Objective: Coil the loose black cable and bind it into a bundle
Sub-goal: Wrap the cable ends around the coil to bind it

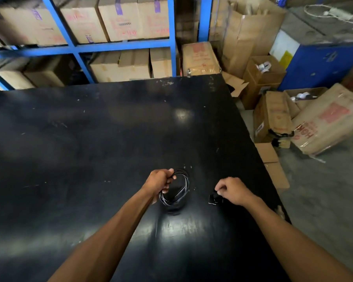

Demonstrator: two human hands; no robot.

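Observation:
A black cable [184,187] hangs in round loops just above the black table [110,129]. My left hand [161,180] grips the coil's left side with the fingers closed around the strands. To the right, my right hand [233,190] pinches a small black piece [213,198], perhaps the plug or a tie, with thumb and forefinger. What that piece is I cannot tell, and whether it joins the coil is hidden against the dark tabletop.
The table's right edge [261,151] runs diagonally close to my right hand. Cardboard boxes [273,119] lie on the floor beyond it. Blue shelving [171,37] filled with cartons stands behind the table's far edge.

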